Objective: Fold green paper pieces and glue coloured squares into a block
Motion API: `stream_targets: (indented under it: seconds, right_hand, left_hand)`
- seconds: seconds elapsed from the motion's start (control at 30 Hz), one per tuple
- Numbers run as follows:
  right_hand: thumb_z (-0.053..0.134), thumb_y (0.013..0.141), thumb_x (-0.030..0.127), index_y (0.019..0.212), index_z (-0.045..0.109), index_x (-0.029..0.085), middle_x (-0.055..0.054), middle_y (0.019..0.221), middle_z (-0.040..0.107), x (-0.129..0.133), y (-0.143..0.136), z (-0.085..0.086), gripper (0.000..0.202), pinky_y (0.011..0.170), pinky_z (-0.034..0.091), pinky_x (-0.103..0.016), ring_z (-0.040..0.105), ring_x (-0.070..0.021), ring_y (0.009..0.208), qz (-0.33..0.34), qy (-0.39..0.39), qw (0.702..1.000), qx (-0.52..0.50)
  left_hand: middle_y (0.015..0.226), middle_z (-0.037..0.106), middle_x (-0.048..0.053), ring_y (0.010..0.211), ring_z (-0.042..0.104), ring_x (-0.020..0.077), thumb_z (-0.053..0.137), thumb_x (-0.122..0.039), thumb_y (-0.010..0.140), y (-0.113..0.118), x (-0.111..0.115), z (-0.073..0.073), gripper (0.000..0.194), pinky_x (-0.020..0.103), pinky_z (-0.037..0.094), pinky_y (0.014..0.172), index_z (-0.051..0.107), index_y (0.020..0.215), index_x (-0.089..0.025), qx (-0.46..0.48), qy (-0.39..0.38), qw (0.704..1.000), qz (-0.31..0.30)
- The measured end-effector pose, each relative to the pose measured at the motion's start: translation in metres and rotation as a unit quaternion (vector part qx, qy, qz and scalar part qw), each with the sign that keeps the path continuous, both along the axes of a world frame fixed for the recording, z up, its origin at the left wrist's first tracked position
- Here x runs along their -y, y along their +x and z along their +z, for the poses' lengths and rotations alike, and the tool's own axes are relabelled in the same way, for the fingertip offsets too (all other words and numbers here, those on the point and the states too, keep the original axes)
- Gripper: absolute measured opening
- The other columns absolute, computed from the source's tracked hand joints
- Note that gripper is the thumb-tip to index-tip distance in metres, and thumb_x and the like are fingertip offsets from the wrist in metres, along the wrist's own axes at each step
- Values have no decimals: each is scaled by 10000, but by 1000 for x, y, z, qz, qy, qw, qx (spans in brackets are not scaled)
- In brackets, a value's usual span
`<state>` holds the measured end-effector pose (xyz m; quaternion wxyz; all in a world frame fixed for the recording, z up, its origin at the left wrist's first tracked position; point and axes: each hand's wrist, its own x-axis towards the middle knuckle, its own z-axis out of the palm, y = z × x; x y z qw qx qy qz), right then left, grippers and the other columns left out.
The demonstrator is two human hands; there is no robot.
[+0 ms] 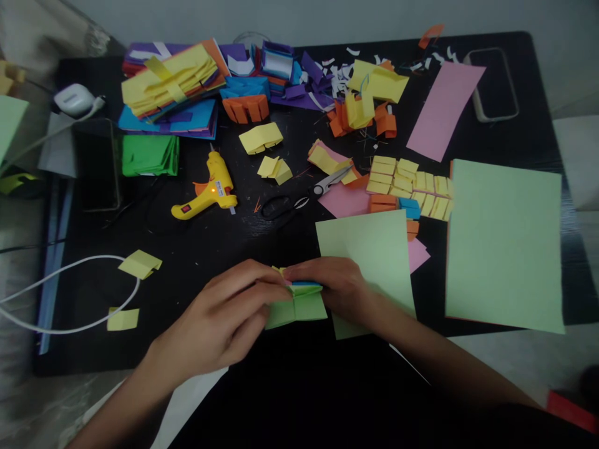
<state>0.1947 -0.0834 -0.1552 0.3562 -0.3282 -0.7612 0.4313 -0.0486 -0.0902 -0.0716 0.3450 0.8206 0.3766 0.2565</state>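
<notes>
Both my hands meet at the table's near edge on a folded green paper piece (296, 307) with a crease down its middle. Bits of yellow, pink and blue paper show at its upper edge. My left hand (229, 312) grips it from the left, its fingers bent over the top. From the right, my right hand (339, 284) pinches its far edge, with the fingertips partly hidden. A light green sheet (369, 249) lies under my right wrist. Beyond my hands rest black-handled scissors (304, 196) and a yellow glue gun (210, 187) with an orange light lit.
Stacks of folded coloured paper (168, 81) line the back left, beside white and purple scraps (337, 81). Small yellow folded pieces (407, 181) sit right of centre. A large green sheet (505, 249) and a phone (496, 84) are at right. A white cable (93, 257) loops at left.
</notes>
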Motion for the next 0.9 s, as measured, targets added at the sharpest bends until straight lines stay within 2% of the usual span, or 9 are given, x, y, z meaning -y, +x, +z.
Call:
stream_targets:
  seconds: [0.1,0.2,0.33,0.47,0.57,0.7,0.8,0.9]
  right_hand:
    - [670,1010,159,1257,790,282,-17,1197,839,0,1,0,301,970,663,-312,816,-183,1085,4,-12,1000,12]
    - [654,1011,154,1244,787,260,-29,1194,840,1,2,0,288,970,657,-310,813,-183,1090,9,-2,1000,15]
    - [664,983,111,1201,779,149,-88,1120,851,1,3,-1,249,906,664,-309,827,-207,1018,-2,33,999,27]
    - [625,993,91,1137,781,161,-77,1100,852,2,3,-4,223,862,655,-292,822,-192,975,-7,40,998,42]
    - [621,1001,112,1092,785,183,-62,1054,850,2,2,-9,201,845,641,-284,812,-187,961,-13,57,997,57]
    - [641,995,143,1020,784,202,-44,956,835,3,2,-16,156,832,615,-286,793,-188,919,-16,60,991,115]
    - [636,999,144,944,770,194,-44,902,817,3,0,-19,153,810,591,-270,776,-176,870,-10,55,990,126]
    - [642,985,137,943,760,197,-42,921,814,2,-1,-20,139,802,576,-262,767,-171,880,-12,55,991,119]
  left_hand:
    - [1057,739,62,984,734,191,654,-108,962,7,3,-4,185,297,632,837,706,1112,-202,32,-11,999,36]
    - [926,717,15,844,712,152,786,-230,942,16,3,-8,101,264,602,722,695,982,-216,46,-17,996,80]
    - [837,679,-24,741,668,109,788,-243,951,25,0,-11,174,225,531,645,650,851,-211,19,-50,991,119]
    - [847,699,-50,718,666,91,772,-222,959,27,0,-12,112,200,519,634,663,931,-225,9,-101,983,154]
    - [925,750,-40,809,720,109,749,-197,978,27,0,-12,71,208,571,725,708,1013,-243,32,-118,983,136]
    - [994,769,-9,883,745,127,711,-143,998,26,-2,-13,138,229,596,765,763,1068,-250,51,-102,988,100]
    - [1041,752,16,933,740,137,696,-130,1007,24,-2,-13,154,245,607,796,762,1101,-232,31,-63,994,78]
    - [1162,733,54,1054,730,164,684,-110,1011,22,0,-14,190,292,613,903,751,1159,-209,-2,9,998,55]
